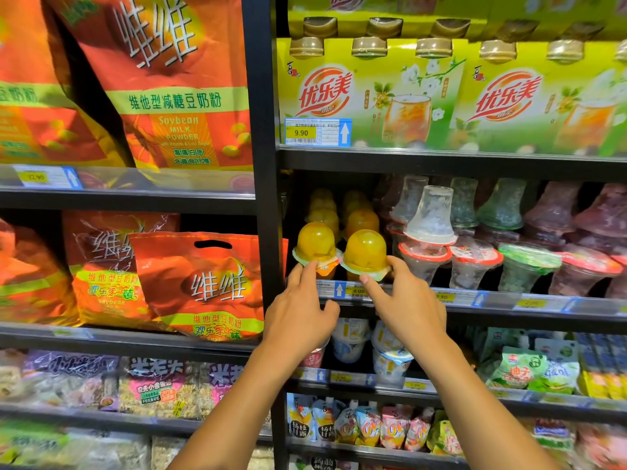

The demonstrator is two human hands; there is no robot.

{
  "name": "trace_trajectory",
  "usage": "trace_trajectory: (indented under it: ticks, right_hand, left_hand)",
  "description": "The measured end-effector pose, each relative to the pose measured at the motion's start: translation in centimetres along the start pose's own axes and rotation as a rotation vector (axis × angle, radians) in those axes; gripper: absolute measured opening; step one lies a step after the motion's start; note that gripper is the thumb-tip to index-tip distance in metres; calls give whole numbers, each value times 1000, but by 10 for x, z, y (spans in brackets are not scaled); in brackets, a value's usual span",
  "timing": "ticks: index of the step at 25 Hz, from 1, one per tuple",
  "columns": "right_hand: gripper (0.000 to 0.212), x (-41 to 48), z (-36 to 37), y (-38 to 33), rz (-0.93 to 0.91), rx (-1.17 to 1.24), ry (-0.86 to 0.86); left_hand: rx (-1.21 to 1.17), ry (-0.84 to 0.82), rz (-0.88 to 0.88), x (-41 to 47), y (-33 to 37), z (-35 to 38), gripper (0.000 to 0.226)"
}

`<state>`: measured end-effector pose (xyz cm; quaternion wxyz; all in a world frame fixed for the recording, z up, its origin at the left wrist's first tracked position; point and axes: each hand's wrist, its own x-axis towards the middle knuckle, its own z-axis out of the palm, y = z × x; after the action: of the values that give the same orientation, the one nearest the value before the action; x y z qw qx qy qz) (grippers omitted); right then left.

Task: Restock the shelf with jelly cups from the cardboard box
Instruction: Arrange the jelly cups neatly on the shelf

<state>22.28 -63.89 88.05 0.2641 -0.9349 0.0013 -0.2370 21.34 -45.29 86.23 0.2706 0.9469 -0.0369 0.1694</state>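
The likeliest mishap is a topple. The left yellow-orange domed plastic jelly cup (316, 242) and the right yellow-orange domed jelly cup (365, 251) both sit rim-down on top of other orange cups at the very front of the black metal shelf (509, 315), so a careless nudge could send either over the price rail (451, 296). The left hand (298, 313) has its fingers nearly straight, with the tips touching the left cup's pale rim and the thumb held apart. Too firm a push there would shove that cup into its neighbour, whose rim seems to meet it. The right hand (407, 310) pinches the right cup's thin rim, and a slip would drop it. The stacked clear cups with red lids (425, 256) stand just beside it, near enough to be knocked. More orange cups fill the rows behind, and headroom under the shelf above is low. The cardboard box is not in view.
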Motion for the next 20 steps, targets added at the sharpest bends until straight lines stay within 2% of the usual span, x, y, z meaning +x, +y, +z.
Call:
trace_trajectory:
  ticks: [3, 6, 9, 11, 14, 20]
  right_hand:
    - [57, -7, -6, -2, -29, -55, 3]
    - [56, -22, -10, -3, -73, -140, 103]
    - [37, -25, -5, -2, -291, -55, 211]
    - [26, -15, 1, -1, -395, -71, 223]
    - [21, -1, 6, -2, -398, -137, 221]
    - [16, 9, 8, 1, -419, -173, 243]
  left_hand:
    - [-17, 5, 36, 4, -4, -6, 73]
    - [24, -19, 47, 0, -6, -11, 74]
    - [157, 117, 121, -3, -4, -10, 71]
    - [190, 195, 187, 1, 0, -6, 58]
    - [191, 238, 209, 7, 2, -2, 41]
    - [239, 229, 282, 6, -2, 3, 54]
